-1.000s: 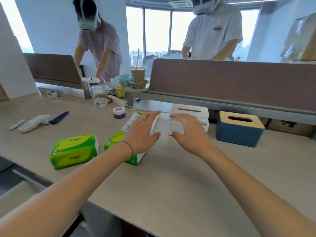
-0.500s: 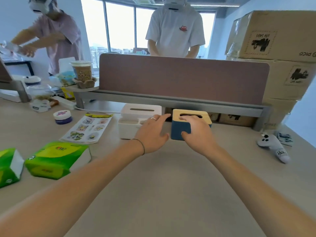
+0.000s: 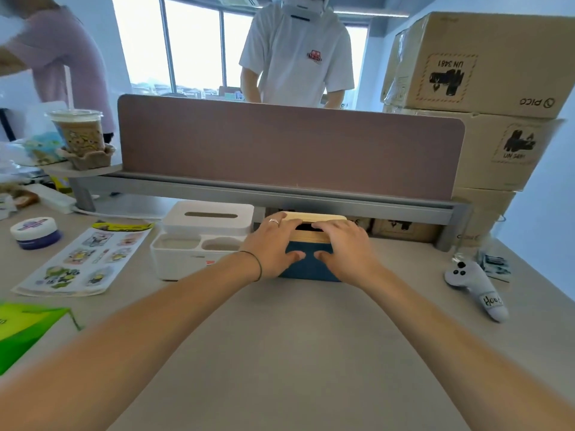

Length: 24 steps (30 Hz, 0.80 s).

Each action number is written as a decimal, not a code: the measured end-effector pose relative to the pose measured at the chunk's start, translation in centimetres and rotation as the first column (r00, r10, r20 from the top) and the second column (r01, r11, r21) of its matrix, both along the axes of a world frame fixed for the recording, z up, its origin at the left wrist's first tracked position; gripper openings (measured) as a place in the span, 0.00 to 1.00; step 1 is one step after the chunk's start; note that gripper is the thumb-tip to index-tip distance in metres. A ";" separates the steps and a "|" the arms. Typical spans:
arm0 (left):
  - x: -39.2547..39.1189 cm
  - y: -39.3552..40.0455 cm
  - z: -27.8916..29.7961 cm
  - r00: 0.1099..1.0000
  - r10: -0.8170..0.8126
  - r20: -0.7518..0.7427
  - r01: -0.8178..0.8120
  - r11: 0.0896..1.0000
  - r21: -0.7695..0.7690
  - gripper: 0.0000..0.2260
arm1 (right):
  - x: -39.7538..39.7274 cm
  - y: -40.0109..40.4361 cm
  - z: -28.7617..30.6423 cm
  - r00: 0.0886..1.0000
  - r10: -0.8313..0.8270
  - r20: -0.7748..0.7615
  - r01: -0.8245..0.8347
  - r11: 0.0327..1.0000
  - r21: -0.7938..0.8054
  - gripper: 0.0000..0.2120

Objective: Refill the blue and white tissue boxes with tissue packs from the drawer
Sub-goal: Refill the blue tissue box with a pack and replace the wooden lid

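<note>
The blue tissue box (image 3: pixel 308 267) with a light wooden lid stands on the desk under the partition rail. My left hand (image 3: pixel 273 247) grips its left side, fingers over the lid and thumb on the blue front. My right hand (image 3: pixel 345 247) holds its right side the same way. The white tissue box (image 3: pixel 199 241), slotted lid on, with two front compartments, stands touching the blue box's left side. One green tissue pack (image 3: pixel 28 331) lies at the left edge, partly cut off.
A sticker sheet (image 3: pixel 84 259) and a small round tub (image 3: pixel 35 233) lie left of the white box. A white controller (image 3: pixel 476 287) lies at the right. Stacked cardboard boxes (image 3: pixel 479 88) rise at the back right. A drink cup (image 3: pixel 81 135) stands on a shelf. Two people stand behind the partition (image 3: pixel 289 144).
My view swung right from the white box to the blue box. Both hands moved from the white box onto the blue box and closed on its sides.
</note>
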<state>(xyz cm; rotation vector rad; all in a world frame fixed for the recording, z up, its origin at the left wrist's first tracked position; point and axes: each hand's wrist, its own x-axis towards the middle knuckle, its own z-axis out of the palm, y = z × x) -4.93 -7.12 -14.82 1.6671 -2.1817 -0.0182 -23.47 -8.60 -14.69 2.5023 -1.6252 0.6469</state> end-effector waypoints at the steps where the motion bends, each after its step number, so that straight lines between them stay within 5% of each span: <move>1: -0.1 -0.4 0.0 1.000 0.002 0.015 -0.002 1.000 0.009 0.30 | -0.1 -0.3 0.0 1.000 0.013 0.004 -0.013 1.000 0.005 0.27; 13: 0.2 -1.9 0.1 0.996 -0.016 0.083 0.015 1.000 0.012 0.22 | -1.3 -1.3 -0.3 0.982 0.120 0.147 -0.122 0.993 0.004 0.23; 24: 0.5 8.7 1.0 0.999 -0.049 -0.012 0.050 0.999 0.004 0.23 | -1.6 8.2 1.0 0.972 0.127 0.198 -0.131 0.991 0.004 0.24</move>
